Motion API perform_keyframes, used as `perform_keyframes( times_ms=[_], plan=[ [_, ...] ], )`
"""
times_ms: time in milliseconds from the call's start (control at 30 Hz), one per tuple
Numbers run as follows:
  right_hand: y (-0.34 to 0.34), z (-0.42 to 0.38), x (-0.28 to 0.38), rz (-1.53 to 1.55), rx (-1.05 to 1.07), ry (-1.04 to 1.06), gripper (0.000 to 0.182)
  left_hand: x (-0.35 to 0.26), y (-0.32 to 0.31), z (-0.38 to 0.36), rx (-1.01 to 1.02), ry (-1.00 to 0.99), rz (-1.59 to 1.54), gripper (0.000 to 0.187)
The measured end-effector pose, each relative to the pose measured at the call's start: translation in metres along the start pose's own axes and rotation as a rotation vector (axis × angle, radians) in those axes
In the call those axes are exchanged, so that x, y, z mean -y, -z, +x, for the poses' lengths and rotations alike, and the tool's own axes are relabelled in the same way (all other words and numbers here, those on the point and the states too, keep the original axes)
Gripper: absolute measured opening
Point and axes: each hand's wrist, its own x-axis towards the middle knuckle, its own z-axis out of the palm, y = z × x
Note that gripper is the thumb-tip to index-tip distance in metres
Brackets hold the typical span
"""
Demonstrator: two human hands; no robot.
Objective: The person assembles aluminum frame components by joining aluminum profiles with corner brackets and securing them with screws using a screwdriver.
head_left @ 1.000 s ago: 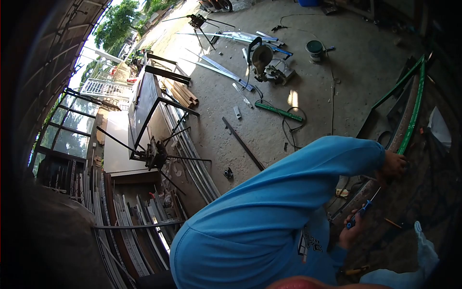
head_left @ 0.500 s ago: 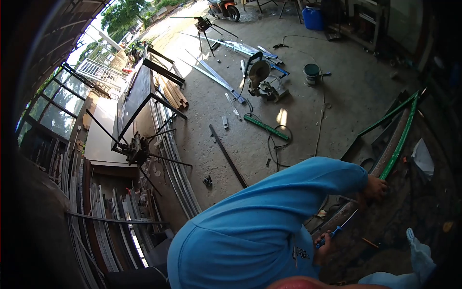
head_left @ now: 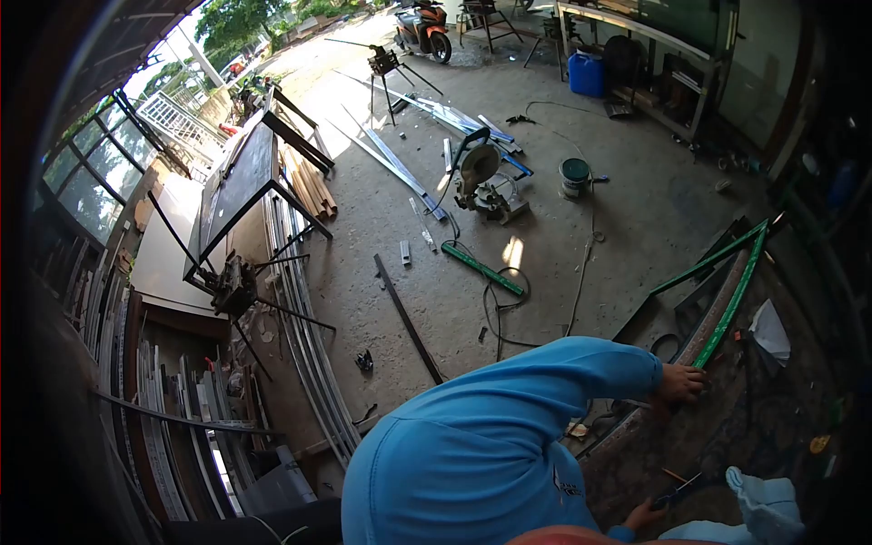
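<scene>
Concrete floor (head_left: pixel 554 227) runs away to a bright far doorway, a motorbike (head_left: pixel 424 32) parked there, and down at near right the hands are at work! Just now the right hand (head_left: pixel 647 514) pulls back from the rusty curved bar (head_left: pixel 714 311), its fingers wrapped round a screwdriver (head_left: pixel 677 491), and swings down beside a pencil (head_left: pixel 674 475) and a bunched pale cloth (head_left: pixel 767 509). So the left hand (head_left: pixel 681 383) alone stays on the work, at the near end of the green strip (head_left: pixel 729 311) that follows the curved bar at right; whether those fingers grip or merely press, I can't tell. White paper (head_left: pixel 770 333) lies just right of the strip. Further out, a looping cable (head_left: pixel 498 313) crosses the floor past the blue sleeve, with a second green bar (head_left: pixel 481 268), a cut-off saw (head_left: pixel 490 186) and a bucket (head_left: pixel 574 177) beyond.
</scene>
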Motion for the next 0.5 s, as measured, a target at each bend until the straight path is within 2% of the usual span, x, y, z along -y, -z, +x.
perform_keyframes(
  times_ms=[33,133,233,333,433,500],
  plan=[
    [-0.002,0.004,-0.004,-0.059,-0.017,0.020,0.051,0.002,-0.008,-0.001,-0.069,0.019,0.022,0.073],
    [-0.006,0.009,-0.018,-0.143,-0.061,0.072,0.049,-0.004,0.009,-0.010,-0.105,0.044,0.001,0.074],
    [-0.008,0.015,-0.023,-0.136,-0.101,0.158,0.047,-0.013,0.048,-0.017,-0.026,0.086,-0.175,0.082],
    [-0.009,0.024,-0.018,-0.036,-0.123,0.257,0.046,-0.013,0.054,-0.027,-0.056,0.121,-0.197,0.083],
    [0.001,0.025,0.018,0.141,-0.030,0.227,0.043,-0.014,0.069,-0.042,-0.133,0.135,-0.241,0.079],
    [0.009,0.022,0.085,0.407,0.113,0.153,0.040,-0.013,0.076,-0.054,-0.128,0.144,-0.262,0.078]
  ],
)
